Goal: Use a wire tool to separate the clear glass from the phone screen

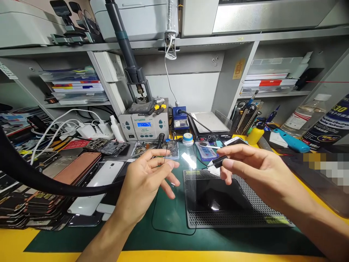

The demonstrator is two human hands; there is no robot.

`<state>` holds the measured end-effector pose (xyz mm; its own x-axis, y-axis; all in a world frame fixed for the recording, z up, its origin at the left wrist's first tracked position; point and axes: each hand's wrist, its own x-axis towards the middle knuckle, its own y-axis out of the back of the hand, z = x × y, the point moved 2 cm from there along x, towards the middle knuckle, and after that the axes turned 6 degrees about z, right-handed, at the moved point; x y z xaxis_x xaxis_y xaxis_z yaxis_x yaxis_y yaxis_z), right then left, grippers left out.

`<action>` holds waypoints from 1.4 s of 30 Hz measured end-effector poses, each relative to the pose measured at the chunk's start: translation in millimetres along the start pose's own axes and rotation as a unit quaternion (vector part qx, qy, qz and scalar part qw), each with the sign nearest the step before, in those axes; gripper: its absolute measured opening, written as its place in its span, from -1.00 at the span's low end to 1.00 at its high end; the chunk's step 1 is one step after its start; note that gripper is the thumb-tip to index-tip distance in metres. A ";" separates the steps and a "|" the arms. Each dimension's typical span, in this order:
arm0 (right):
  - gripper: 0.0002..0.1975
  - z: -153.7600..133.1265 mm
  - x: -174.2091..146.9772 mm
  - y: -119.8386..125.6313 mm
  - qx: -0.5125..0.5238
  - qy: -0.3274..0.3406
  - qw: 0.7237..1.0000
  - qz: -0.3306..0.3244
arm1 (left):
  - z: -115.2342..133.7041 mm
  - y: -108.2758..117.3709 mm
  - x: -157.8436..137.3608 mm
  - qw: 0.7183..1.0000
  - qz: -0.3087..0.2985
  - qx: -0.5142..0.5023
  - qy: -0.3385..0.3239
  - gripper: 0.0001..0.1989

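Observation:
My left hand is closed on the edge of a clear phone glass with a thin black border, held upright above the green mat. In my right hand, thumb and fingers pinch a black-handled tool whose thin metal tip points left toward the glass. Its exact kind I cannot make out. Below the right hand, a dark phone screen lies on a grey perforated pad. A white scrap lies partly behind the tool.
Stacked phone parts and white phones crowd the left. Behind stand a rework station, a flat heating plate and a round tub. Bottles stand right. A black cable curves across the left foreground.

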<state>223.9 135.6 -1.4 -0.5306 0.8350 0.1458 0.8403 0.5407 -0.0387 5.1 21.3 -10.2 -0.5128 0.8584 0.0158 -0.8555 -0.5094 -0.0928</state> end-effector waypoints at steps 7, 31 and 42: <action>-0.75 3.5 -2.6 -6.9 0.009 -0.031 0.999 -0.017 | 1.4 1.4 -0.7 1.000 -0.003 0.007 -0.007 -0.61; -0.66 -6.0 -16.3 -12.3 -0.254 0.314 0.904 0.139 | 14.1 -21.6 -28.5 0.993 0.059 0.094 -0.027 -0.71; -0.68 -7.2 -13.4 -14.4 -0.241 0.383 0.881 0.137 | 13.5 -23.6 -29.5 0.994 0.064 0.090 -0.020 -0.70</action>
<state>219.7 115.9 4.3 -0.2254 0.5129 0.8283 0.9726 0.0689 0.2220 39.5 7.1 5.0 -0.6183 0.7840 0.0549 -0.7798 -0.6207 0.0819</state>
